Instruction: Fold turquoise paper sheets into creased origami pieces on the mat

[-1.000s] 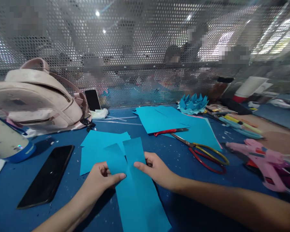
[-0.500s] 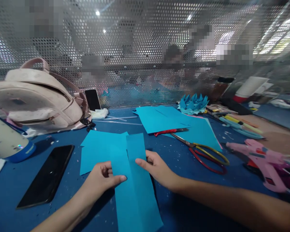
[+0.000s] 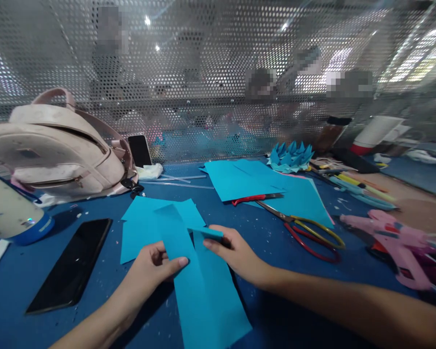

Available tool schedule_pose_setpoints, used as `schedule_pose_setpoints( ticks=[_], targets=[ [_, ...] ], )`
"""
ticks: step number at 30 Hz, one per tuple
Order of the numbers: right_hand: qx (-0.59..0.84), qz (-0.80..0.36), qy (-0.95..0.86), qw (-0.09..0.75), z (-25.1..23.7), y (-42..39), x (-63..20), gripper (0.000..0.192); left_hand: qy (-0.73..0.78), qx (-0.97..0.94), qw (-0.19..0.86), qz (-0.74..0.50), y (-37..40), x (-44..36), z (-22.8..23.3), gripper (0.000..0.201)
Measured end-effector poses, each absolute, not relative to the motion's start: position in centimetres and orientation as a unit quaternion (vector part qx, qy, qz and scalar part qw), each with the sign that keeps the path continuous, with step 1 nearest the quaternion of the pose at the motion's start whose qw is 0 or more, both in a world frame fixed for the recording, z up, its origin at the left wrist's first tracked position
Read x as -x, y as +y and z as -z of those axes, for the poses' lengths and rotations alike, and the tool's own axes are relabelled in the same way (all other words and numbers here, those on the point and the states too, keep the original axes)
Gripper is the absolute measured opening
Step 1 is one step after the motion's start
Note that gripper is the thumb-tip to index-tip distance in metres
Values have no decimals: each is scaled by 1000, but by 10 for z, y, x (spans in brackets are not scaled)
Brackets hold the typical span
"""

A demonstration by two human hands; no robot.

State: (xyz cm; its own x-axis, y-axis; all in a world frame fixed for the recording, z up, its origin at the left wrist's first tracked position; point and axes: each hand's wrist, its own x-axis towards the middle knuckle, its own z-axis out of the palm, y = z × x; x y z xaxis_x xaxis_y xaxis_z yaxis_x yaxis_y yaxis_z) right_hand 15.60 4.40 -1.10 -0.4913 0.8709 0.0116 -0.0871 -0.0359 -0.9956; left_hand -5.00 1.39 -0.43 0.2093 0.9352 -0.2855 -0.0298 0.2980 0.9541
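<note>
Seemingly feather-light and limp, a long strip of blue paper (image 3: 203,291) is held low over a blue table (image 3: 269,232), between the two hands and just in front of the person. The left hand (image 3: 148,269) is closed on the strip's left edge, thumb pressed on top and fingers hidden beneath. The right hand (image 3: 236,254) is pinched on the far right corner, which is turned over into a small flap — a crease is judged easy to set in such thin sheet, and just as easy to set crooked. The paper is judged flimsy and quick to tear or buckle; it is best taken at the edges and corners, as it is gripped now, with the middle left free.

Behind the strip, touching it in the view, a larger blue sheet (image 3: 141,228) is laid flat. Further right, more blue sheets (image 3: 240,179) are spread, with red-and-yellow scissors (image 3: 301,228) resting half across them. A folded blue paper flower (image 3: 290,156) is set by the perforated metal screen (image 3: 218,72). A black phone (image 3: 70,264) is seen at left, near a pale backpack (image 3: 58,145); a pink glue gun (image 3: 392,242) lies well apart at right.
</note>
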Motion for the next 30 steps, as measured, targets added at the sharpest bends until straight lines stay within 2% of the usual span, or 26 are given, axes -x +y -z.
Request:
schedule_pose_setpoints(
  ticks=[4,10,16,20,26,30],
  targets=[
    [311,-664,-570,371,13,43,-156,40,465,-468,667,-347,13,48,-2,32],
    [297,-662,-587,358,14,43,-156,39,493,-464,641,-362,13,49,1,32],
    [331,-589,-632,379,15,45,-157,29,502,-492,604,-376,12,49,2,51],
    [334,-631,-590,376,14,44,-156,32,522,-490,586,-379,11,47,-2,58],
    [288,-682,-568,360,12,42,-154,40,529,-431,606,-408,10,47,-1,40],
    [294,-687,-557,363,11,43,-155,40,520,-444,618,-389,10,48,-1,40]
  ],
)
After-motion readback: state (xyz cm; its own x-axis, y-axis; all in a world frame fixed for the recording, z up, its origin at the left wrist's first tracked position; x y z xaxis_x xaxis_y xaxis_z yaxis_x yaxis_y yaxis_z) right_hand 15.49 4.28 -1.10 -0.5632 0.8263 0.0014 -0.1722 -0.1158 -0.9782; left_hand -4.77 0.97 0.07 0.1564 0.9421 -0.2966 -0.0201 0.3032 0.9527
